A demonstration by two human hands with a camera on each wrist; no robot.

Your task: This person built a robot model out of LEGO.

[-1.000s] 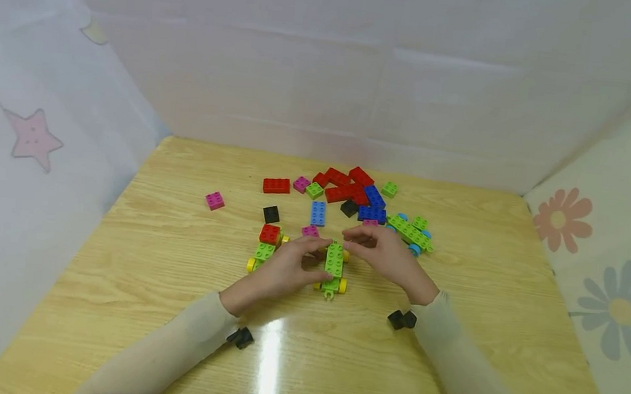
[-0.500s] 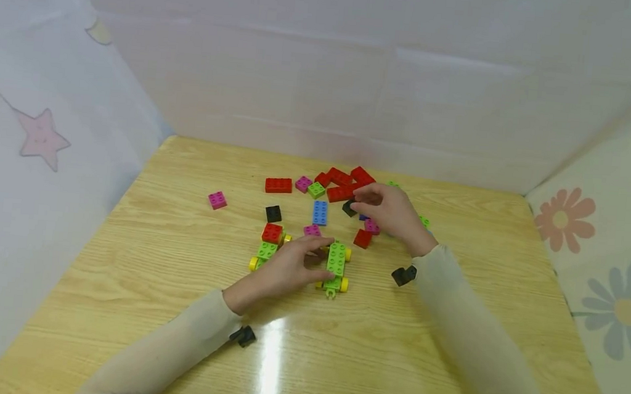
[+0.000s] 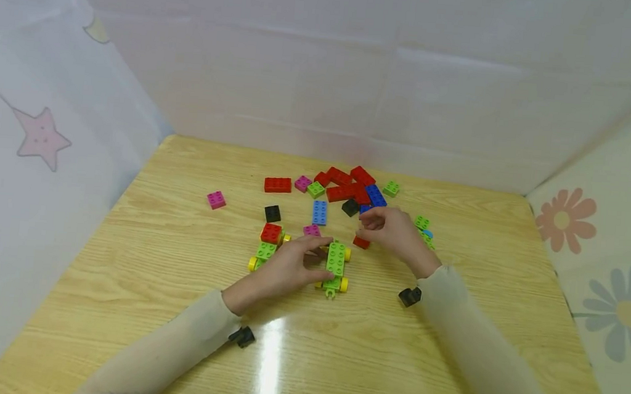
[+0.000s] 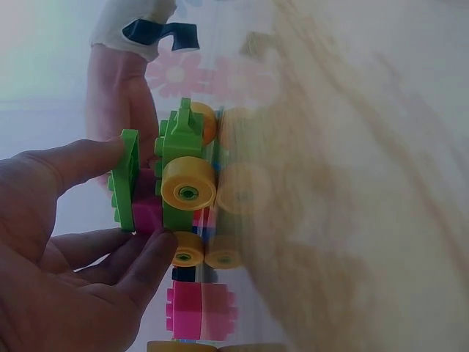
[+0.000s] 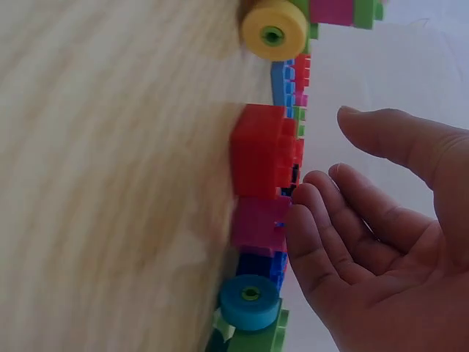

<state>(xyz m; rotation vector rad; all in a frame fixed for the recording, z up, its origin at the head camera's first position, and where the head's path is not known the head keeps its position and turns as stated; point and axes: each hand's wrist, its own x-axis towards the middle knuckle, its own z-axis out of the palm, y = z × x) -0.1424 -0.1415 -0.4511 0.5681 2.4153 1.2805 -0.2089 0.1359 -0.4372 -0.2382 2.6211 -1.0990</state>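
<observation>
My left hand (image 3: 281, 275) pinches a green toy car with yellow wheels (image 3: 336, 260), thumb at one end and fingertips at the other. In the left wrist view, the car carries a magenta brick (image 4: 149, 205) topped by a studded green plate (image 4: 126, 180). Over the bricks hovers my right hand (image 3: 396, 234), thumb and fingers apart with nothing between them. Just below its fingers lies a red brick (image 3: 361, 242). In the right wrist view that red brick (image 5: 256, 150) stands beside a magenta brick (image 5: 260, 224), both apart from the thumb.
Left of the left hand stands another yellow-wheeled green car (image 3: 265, 252) bearing a red brick (image 3: 270, 233). Red, dark blue and black bricks cluster behind the right hand. A blue-wheeled green car (image 3: 429, 240) is partly hidden by it. A light blue brick (image 3: 320, 213) lies mid-table.
My right hand moved from beside the car toward the brick pile, then came back a little to above the near red brick. The left hand has kept its hold on the car.
</observation>
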